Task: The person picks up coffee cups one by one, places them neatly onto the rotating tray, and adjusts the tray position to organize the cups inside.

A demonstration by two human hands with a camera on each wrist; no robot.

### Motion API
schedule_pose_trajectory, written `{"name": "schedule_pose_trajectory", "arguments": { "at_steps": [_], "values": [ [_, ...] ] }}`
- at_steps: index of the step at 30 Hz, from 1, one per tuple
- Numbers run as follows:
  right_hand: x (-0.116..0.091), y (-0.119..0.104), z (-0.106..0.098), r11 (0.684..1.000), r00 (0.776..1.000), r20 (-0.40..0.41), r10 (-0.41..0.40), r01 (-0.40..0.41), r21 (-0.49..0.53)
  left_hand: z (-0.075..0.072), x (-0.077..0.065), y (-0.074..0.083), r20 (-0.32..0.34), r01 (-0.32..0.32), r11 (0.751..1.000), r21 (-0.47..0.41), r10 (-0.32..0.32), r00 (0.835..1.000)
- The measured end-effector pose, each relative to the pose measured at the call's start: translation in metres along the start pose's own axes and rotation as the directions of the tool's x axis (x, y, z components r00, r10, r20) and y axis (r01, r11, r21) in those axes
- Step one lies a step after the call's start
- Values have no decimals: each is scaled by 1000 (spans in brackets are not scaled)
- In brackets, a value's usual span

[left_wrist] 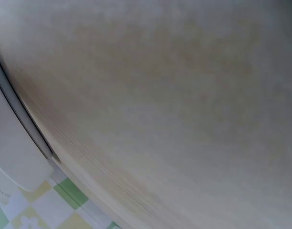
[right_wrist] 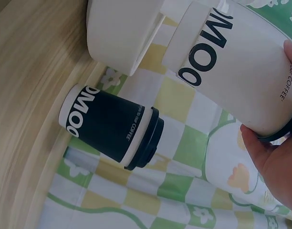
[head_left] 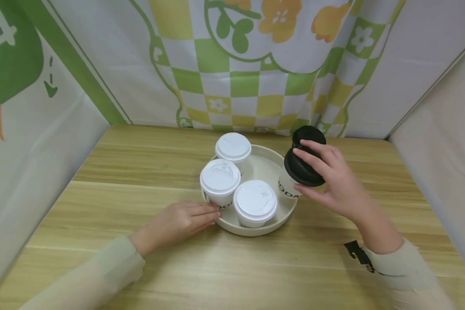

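My right hand [head_left: 342, 185] grips a white paper cup [right_wrist: 241, 67] by its black lid [head_left: 304, 168], thumb on one side and fingers across the top. The cup is over the right side of a round cream tray [head_left: 265, 155]; whether its base touches the tray I cannot tell. Three white-lidded cups, one at the back [head_left: 232, 146], one at the left [head_left: 220, 176] and one in front [head_left: 255, 202], stand on the tray. With fingers extended, my left hand [head_left: 182, 221] touches the tray's left front rim. The left wrist view does not show that hand.
Behind the held cup, a dark cup with a black lid [right_wrist: 112, 126] stands on the wooden table [head_left: 170, 159], outside the tray. A checked, flowered curtain [head_left: 248, 86] hangs along the table's back edge. Pale walls [head_left: 441, 120] rise at both sides.
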State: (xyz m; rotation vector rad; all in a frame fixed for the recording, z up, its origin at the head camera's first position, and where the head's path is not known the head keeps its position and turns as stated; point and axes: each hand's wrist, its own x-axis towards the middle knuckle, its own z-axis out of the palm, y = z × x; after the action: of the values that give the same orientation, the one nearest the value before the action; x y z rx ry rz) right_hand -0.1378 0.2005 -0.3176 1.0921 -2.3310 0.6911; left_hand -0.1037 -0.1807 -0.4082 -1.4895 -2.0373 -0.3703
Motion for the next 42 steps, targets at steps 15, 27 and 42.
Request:
{"name": "schedule_pose_trajectory", "arguments": {
  "at_steps": [15, 27, 42],
  "values": [
    [-3, -8, 21, 1000, 994, 104, 17, -17, -6, -1, -7, -16, 3, 83, 996, -22, -83, 997],
    [-9, -16, 36, 1000, 981, 194, 15, -18, 11, -3, -9, -21, 22, 120, 992, -36, -119, 993],
    [-15, -18, 44, 1000, 979, 203, 6, -8, 11, -2, -13, -25, 43, 158, 987, -26, -157, 987]
  ]
}}
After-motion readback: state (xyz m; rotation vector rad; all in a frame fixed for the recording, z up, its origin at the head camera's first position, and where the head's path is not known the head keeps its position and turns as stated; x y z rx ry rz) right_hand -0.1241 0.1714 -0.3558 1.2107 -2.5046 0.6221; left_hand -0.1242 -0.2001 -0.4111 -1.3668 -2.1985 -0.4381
